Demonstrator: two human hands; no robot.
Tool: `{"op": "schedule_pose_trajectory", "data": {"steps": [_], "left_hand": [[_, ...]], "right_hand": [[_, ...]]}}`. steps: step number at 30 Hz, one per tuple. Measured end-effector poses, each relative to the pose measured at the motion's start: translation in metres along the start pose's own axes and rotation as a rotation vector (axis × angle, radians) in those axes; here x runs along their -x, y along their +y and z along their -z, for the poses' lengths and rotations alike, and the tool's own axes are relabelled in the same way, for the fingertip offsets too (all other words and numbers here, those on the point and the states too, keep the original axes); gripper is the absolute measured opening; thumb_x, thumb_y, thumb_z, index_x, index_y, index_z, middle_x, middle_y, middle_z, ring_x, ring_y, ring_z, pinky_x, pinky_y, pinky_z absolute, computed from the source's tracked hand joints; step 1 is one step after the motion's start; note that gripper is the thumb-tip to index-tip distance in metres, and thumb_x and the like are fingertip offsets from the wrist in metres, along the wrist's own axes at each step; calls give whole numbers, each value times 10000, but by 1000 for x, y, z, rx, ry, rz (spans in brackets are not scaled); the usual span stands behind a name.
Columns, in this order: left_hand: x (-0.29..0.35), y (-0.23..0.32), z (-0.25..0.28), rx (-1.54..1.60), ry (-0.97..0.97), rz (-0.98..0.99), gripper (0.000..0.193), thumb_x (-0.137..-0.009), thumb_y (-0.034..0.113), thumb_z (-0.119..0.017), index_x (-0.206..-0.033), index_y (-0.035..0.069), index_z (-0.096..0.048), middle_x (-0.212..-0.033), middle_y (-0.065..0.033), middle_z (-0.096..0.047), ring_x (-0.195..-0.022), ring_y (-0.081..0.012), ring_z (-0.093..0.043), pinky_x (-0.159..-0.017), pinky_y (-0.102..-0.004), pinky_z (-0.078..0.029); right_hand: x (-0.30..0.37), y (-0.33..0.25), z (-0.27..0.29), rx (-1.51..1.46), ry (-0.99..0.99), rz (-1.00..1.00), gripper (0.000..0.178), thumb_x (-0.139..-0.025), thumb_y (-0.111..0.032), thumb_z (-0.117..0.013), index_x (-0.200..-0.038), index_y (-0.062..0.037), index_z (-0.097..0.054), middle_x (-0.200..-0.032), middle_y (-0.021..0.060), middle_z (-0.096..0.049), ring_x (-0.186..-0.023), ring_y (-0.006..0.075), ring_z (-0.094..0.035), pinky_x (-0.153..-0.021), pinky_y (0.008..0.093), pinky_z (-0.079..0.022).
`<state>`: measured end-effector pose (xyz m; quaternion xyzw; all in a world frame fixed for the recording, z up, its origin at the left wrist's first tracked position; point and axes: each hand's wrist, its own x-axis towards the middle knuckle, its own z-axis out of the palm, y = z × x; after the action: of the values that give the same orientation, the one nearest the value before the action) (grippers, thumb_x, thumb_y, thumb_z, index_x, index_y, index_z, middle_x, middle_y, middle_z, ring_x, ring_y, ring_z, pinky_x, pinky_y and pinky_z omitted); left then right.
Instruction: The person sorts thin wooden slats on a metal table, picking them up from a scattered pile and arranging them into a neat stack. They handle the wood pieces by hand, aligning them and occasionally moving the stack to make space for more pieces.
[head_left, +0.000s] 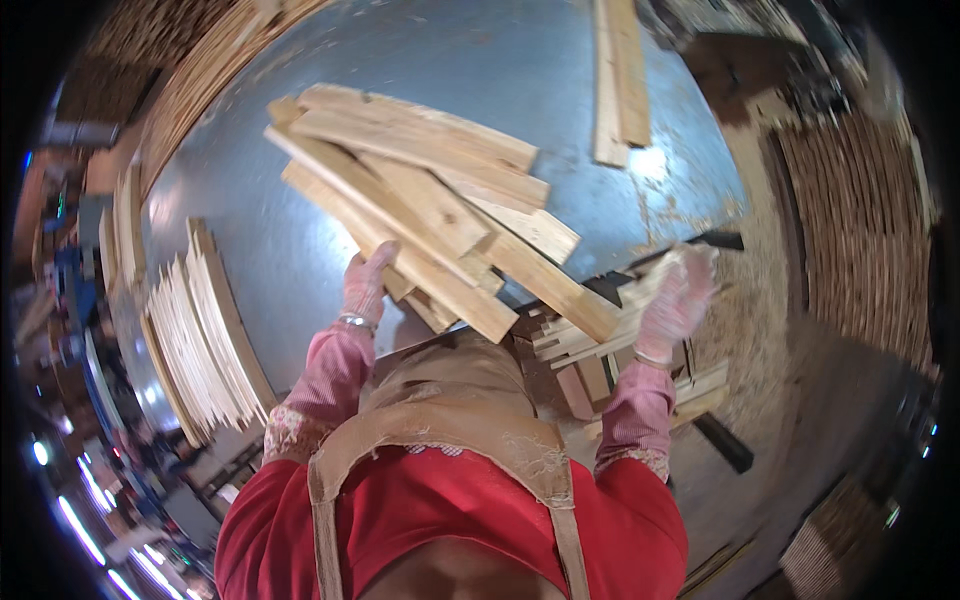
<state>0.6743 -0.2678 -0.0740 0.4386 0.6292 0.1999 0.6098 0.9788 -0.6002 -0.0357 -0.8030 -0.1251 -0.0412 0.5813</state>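
A loose pile of pale wooden boards [430,150] lies criss-cross on the blue-grey metal table. My left hand [366,290], in a thin pale glove, grips the edge of the nearest wooden board [440,287], thumb on top and the other fingers hidden beneath. One longer board [555,290] juts past the table's near edge to the right. My right hand [678,305], also gloved, is beside a stack of wooden strips [590,335] below the table's right edge. Motion smears its fingers, so their grip is unclear.
Two boards [622,80] lie at the table's far right. Upright strips [205,330] stand bundled along the left edge. A large wood stack [855,230] stands at right beyond the sawdust-covered floor [770,350]. A dark metal bar [722,442] sticks out low on the right.
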Motion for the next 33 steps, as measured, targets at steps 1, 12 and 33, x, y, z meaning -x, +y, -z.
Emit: {"op": "schedule_pose_trajectory", "data": {"steps": [1,12,33], "left_hand": [[-4,-4,5,45,-26,-16,662,-849,336,-900,-1281,-98,-648,-1095,-166,-748,-951,-249,-711,-867,-379,-584],[4,21,186,-808,387,-229,395,-918,385,-742,-1099,34,-748,-861,-177,-749,-784,-349,-713,-759,-455,-549],[30,-115,467,-1027,668,-338,549,-999,441,-664,-1450,128,-648,-1511,-169,-563,-1405,-399,-491,-1177,-497,-406]], "right_hand": [[-2,-16,-31,85,-105,191,493,-980,-224,-737,-1398,14,-628,-1339,203,-681,-1278,289,-621,-1105,418,-474],[-58,-48,-281,867,-973,540,668,-962,-427,-643,-1557,-138,-548,-1538,184,-582,-1435,403,-517,-1206,489,-413],[486,-279,-431,223,-2109,339,550,-942,-323,-684,-1300,71,-548,-1123,292,-735,-1097,471,-698,-1002,495,-549]]}}
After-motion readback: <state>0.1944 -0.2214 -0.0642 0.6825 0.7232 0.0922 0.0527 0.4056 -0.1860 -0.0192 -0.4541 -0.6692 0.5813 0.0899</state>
